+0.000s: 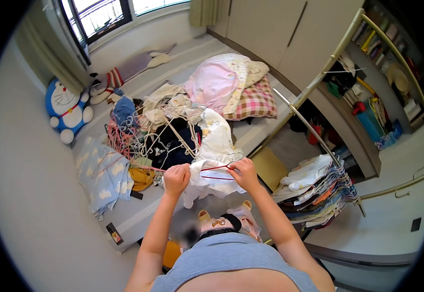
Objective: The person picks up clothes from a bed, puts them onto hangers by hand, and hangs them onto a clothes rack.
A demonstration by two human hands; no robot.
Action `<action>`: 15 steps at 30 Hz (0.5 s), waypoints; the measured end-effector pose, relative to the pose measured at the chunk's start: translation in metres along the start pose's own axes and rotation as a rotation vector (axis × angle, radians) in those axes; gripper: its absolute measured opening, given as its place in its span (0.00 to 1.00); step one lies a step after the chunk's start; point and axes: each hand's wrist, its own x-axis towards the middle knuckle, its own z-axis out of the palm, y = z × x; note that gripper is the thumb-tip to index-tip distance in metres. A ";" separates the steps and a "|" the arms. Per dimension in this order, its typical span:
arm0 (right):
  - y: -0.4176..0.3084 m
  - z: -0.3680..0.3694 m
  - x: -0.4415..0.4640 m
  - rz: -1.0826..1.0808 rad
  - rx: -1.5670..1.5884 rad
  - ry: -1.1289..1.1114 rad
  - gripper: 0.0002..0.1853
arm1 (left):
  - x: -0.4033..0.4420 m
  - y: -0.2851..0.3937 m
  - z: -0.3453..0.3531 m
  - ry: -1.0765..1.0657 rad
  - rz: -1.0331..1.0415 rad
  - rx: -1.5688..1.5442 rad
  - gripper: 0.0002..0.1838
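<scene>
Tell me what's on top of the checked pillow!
A heap of pink and cream cloth lies over the checked pillow. It covers part of the pillow, so anything tucked under the folds can't be seen.

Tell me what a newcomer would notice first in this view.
Probably the tangle of hangers and clothes on the bed, mid-view. Next, in front of it, the left hand on a white garment and the right hand on a red hanger. Then the blue-and-white plush toy by the curtain on the left.
</scene>
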 end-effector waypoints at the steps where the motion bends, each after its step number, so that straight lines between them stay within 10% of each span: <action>1: 0.008 -0.008 -0.006 0.042 -0.004 0.019 0.08 | 0.009 0.004 0.005 0.021 0.015 0.009 0.04; 10: 0.082 -0.085 -0.052 0.554 0.644 0.251 0.05 | 0.055 0.016 0.085 -0.709 -0.198 -0.241 0.13; 15: 0.140 -0.149 -0.091 0.622 0.578 0.318 0.05 | 0.077 0.033 0.153 -0.371 -0.381 -0.284 0.08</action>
